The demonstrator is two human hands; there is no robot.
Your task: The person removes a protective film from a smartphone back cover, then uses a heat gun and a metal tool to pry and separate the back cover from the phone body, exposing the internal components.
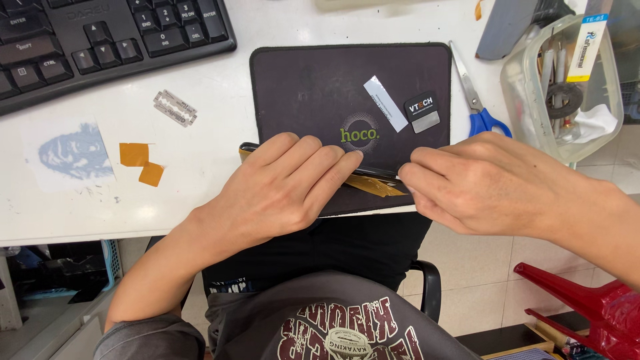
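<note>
A thin black flat device (pixel 248 147), like a phone, lies on the near part of a dark mat (pixel 313 87). My left hand (pixel 280 190) lies flat over it, fingers pressing it down. My right hand (pixel 480 183) pinches at the device's right end, where amber tape (pixel 373 187) sticks out underneath. Most of the device is hidden by my hands. On the mat beyond lie a white strip (pixel 385 103) and a small black tag (pixel 422 111).
A black keyboard (pixel 100 40) sits at the back left. A razor blade (pixel 175 108) and amber tape pieces (pixel 141 162) lie on the white desk. Blue-handled scissors (pixel 477 107) and a clear tool tub (pixel 560 87) stand right. A red plastic stool (pixel 587 307) is below right.
</note>
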